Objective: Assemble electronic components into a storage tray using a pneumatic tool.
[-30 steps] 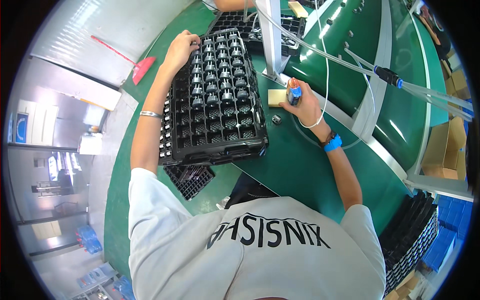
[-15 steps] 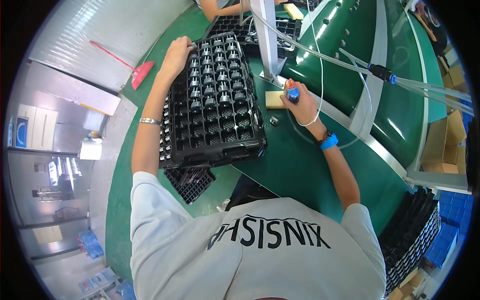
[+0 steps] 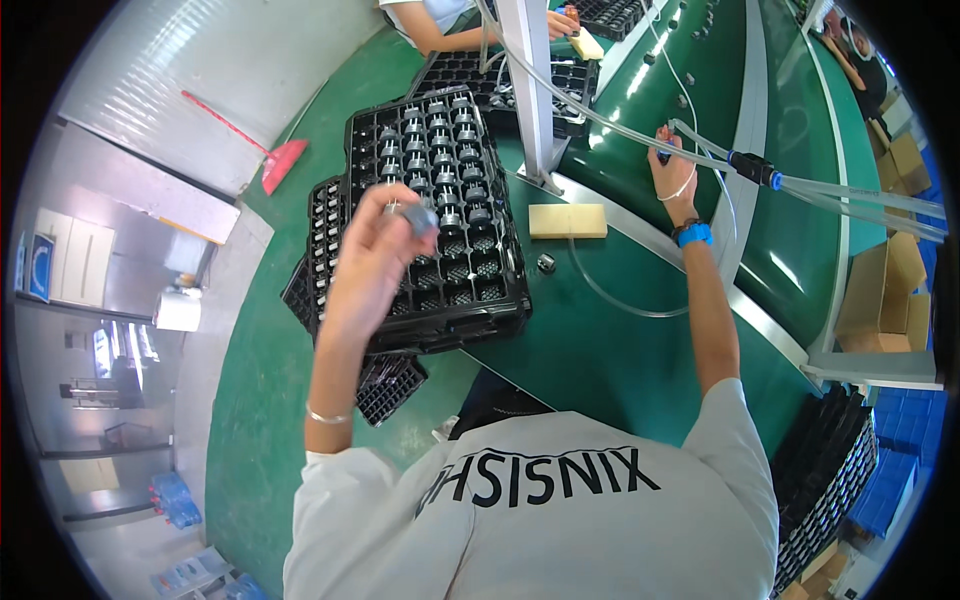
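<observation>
My left hand (image 3: 372,255) is raised over a black compartment tray (image 3: 455,325), its fingers closed on a small grey plug-like part (image 3: 420,218), blurred by motion. Beneath it, the tray's far rows hold several dark plug parts (image 3: 440,140) with metal pins; the near pockets hold none. Out over the green conveyor belt (image 3: 620,130), my right hand (image 3: 676,180) grips a small hand tool (image 3: 664,150) with blue and orange-red on it. Most of that tool is hidden by my fingers.
Right of the tray lie a yellow sponge block (image 3: 568,222) and one loose part (image 3: 546,263). A metal post (image 3: 528,90) and clear air tubes (image 3: 850,185) cross the area. Across the table is a co-worker's arm (image 3: 470,42). Stacked black trays (image 3: 820,480) stand at the right.
My left hand has left the tray's far left edge and come nearer, now with a grey part in it. My right hand has moved right and farther away, from beside the sponge to over the belt.
</observation>
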`<action>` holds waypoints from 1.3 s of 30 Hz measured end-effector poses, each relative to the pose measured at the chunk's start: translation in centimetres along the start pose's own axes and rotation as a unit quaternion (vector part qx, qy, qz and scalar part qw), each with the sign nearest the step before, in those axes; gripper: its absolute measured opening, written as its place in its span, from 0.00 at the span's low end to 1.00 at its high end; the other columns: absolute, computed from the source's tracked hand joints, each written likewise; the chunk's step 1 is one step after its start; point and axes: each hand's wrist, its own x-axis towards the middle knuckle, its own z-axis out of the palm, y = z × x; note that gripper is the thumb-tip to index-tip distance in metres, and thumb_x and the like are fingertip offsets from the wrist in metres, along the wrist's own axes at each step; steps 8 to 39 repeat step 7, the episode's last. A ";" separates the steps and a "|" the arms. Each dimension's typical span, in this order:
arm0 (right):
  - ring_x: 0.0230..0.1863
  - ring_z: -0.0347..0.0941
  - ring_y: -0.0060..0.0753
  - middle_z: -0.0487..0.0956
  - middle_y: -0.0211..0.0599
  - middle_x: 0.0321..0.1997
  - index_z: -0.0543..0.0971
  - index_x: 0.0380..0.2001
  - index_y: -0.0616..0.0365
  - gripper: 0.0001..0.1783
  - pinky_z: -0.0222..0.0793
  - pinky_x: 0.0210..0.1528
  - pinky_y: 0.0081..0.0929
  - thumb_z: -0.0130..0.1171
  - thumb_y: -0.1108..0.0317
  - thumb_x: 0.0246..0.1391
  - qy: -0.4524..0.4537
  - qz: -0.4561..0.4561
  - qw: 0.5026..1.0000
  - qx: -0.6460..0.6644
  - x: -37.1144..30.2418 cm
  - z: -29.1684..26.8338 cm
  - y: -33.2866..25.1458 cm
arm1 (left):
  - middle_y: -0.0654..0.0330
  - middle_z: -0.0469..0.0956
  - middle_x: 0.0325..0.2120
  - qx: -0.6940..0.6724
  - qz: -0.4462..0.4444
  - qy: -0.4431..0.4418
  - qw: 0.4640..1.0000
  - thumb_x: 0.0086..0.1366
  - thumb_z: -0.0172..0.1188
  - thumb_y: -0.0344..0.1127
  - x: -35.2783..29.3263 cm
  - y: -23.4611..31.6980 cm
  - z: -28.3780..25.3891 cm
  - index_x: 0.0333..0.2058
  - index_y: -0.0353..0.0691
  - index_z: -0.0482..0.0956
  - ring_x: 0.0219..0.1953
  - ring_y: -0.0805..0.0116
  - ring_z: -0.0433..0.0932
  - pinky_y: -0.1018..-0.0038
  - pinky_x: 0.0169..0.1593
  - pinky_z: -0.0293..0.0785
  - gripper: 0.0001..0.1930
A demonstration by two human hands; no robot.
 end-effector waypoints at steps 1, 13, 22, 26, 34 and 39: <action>0.35 0.72 0.53 0.76 0.50 0.33 0.72 0.37 0.60 0.16 0.71 0.34 0.37 0.54 0.59 0.50 -0.002 -0.001 1.000 0.001 0.1 -0.4 -0.5 | 0.60 0.72 0.34 -0.011 -0.012 -0.006 1.000 0.62 0.51 0.31 -0.9 -0.6 0.9 0.42 0.38 0.66 0.36 0.73 0.72 0.76 0.40 0.70 0.11; 0.52 0.67 0.41 0.73 0.41 0.50 0.71 0.46 0.53 0.18 0.53 0.58 0.34 0.54 0.60 0.52 -0.169 0.112 0.869 0.452 -2.8 -1.5 -6.5 | 0.53 0.68 0.46 0.009 0.074 -0.051 0.996 0.56 0.54 0.21 -3.6 -5.2 3.6 0.43 0.36 0.69 0.45 0.68 0.70 0.75 0.47 0.70 0.14; 0.52 0.67 0.41 0.73 0.41 0.50 0.71 0.46 0.53 0.18 0.53 0.58 0.34 0.54 0.60 0.52 -0.169 0.112 0.869 0.452 -2.8 -1.5 -6.5 | 0.53 0.68 0.46 0.009 0.074 -0.051 0.996 0.56 0.54 0.21 -3.6 -5.2 3.6 0.43 0.36 0.69 0.45 0.68 0.70 0.75 0.47 0.70 0.14; 0.52 0.67 0.41 0.73 0.41 0.50 0.71 0.46 0.53 0.18 0.53 0.58 0.34 0.54 0.60 0.52 -0.169 0.112 0.869 0.452 -2.8 -1.5 -6.5 | 0.53 0.68 0.46 0.009 0.074 -0.051 0.996 0.56 0.54 0.21 -3.6 -5.2 3.6 0.43 0.36 0.69 0.45 0.68 0.70 0.75 0.47 0.70 0.14; 0.52 0.67 0.41 0.73 0.41 0.50 0.71 0.46 0.53 0.18 0.53 0.58 0.34 0.54 0.60 0.52 -0.169 0.112 0.869 0.452 -2.8 -1.5 -6.5 | 0.53 0.68 0.46 0.009 0.074 -0.051 0.996 0.56 0.54 0.21 -3.6 -5.2 3.6 0.43 0.36 0.69 0.45 0.68 0.70 0.75 0.47 0.70 0.14; 0.52 0.67 0.41 0.73 0.41 0.50 0.71 0.46 0.53 0.18 0.53 0.58 0.34 0.54 0.60 0.52 -0.169 0.112 0.869 0.452 -2.8 -1.5 -6.5 | 0.53 0.68 0.46 0.009 0.074 -0.051 0.996 0.56 0.54 0.21 -3.6 -5.2 3.6 0.43 0.36 0.69 0.45 0.68 0.70 0.75 0.47 0.70 0.14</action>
